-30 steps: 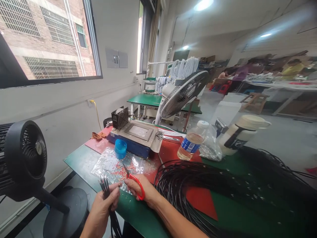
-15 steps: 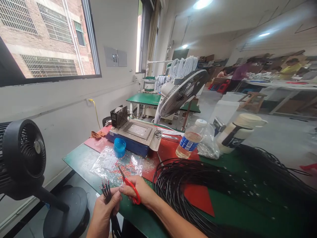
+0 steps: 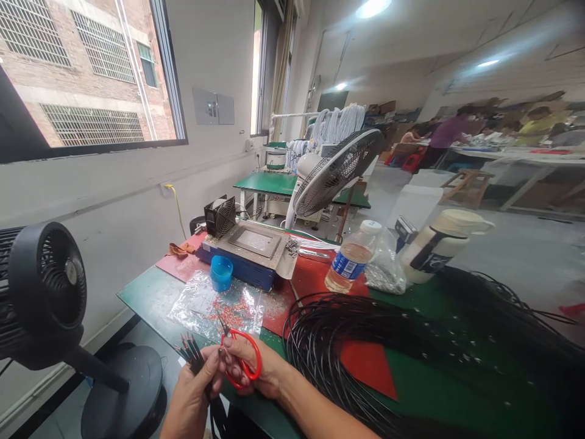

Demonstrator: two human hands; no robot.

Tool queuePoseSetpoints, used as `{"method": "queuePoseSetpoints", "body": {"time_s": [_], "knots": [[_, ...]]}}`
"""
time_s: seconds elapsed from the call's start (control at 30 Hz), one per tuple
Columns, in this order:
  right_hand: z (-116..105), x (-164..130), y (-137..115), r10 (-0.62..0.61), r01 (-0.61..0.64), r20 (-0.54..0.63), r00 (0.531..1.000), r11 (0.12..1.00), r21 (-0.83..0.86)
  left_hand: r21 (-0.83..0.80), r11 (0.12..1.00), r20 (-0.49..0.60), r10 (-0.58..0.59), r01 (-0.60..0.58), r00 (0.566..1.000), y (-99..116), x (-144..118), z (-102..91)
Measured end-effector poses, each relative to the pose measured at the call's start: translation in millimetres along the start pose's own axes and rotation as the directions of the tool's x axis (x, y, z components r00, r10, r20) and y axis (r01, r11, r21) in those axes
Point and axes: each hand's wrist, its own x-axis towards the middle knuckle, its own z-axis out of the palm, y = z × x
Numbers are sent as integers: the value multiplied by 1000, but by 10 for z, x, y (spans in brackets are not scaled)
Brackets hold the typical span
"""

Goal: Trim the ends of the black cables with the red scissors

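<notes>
My left hand [image 3: 194, 381] is closed round a bundle of black cables [image 3: 191, 352], whose stripped ends with reddish wire tips point up and away. Close against it, my right hand [image 3: 251, 363] holds red-handled scissors [image 3: 256, 353], the blades pointing up over the table. The right fingertips meet the left hand at the cables; what they pinch there is too small to make out. Beyond the hands lies a clear plastic bag [image 3: 183, 308] strewn with small red bits [image 3: 231, 314]. A blue cup [image 3: 221, 274] stands on the bag's far part.
A blue machine with a metal top [image 3: 242, 256] and small black fan sits behind the bag. Coiled black cables [image 3: 329, 323] cover the right side. A bottle [image 3: 348, 262] and a cream thermos [image 3: 439, 244] stand farther back. A black fan [image 3: 50, 280] is at left.
The scissors have turned in my right hand, their red handles now spread wider and both loops showing. The cable ends in my left hand have fanned out and tilted slightly left.
</notes>
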Motion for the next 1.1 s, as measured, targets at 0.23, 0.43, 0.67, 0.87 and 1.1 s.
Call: {"method": "queuePoseSetpoints", "body": {"time_s": [0.23, 0.43, 0.67, 0.87, 1.1], "knots": [[-2, -13, -16, -58, 59, 25, 998, 998, -30, 10, 1000, -2, 29, -29, 1000, 12, 3, 14], [-8, 0, 4, -89, 89, -3, 996, 995, -51, 16, 998, -102, 56, -55, 993, -128, 90, -65], [37, 9, 22, -195, 195, 13, 981, 975, -107, -45, 995, -184, 84, -94, 979, -229, 155, -96], [43, 5, 24, -198, 197, -1, 980, 977, -82, -9, 996, -129, 91, -93, 987, -267, 190, -140], [21, -11, 8, -203, 208, 45, 978, 965, -158, -43, 993, -163, 98, -106, 982, -283, 187, -139]]}}
